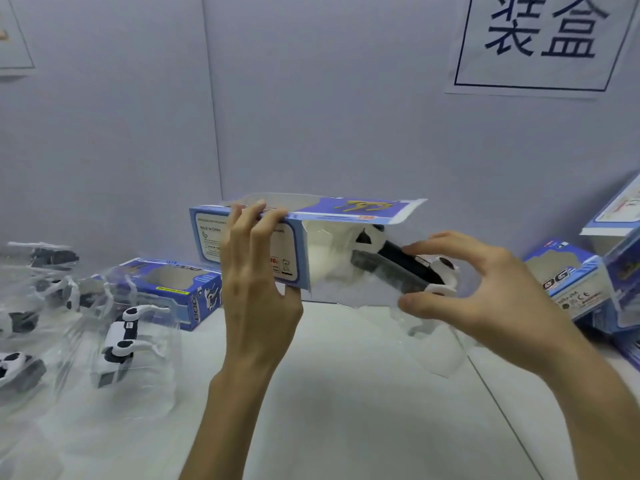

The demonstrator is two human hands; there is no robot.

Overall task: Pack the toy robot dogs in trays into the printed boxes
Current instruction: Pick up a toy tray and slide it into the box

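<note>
Insertion step: left hand (256,271) grips the printed box (211,233) above the tabletop (346,375), end flap raised. Right hand (485,282) pinches the clear tray (332,268) holding the toy robot dog (401,258), its far end just inside the box mouth. Next, we judge, the tray must slide straight in, kept level so its edges clear the opening.

Pale wall (311,98), paper sign (540,43) (two dark blue characters), white tabletop (346,393)
</note>
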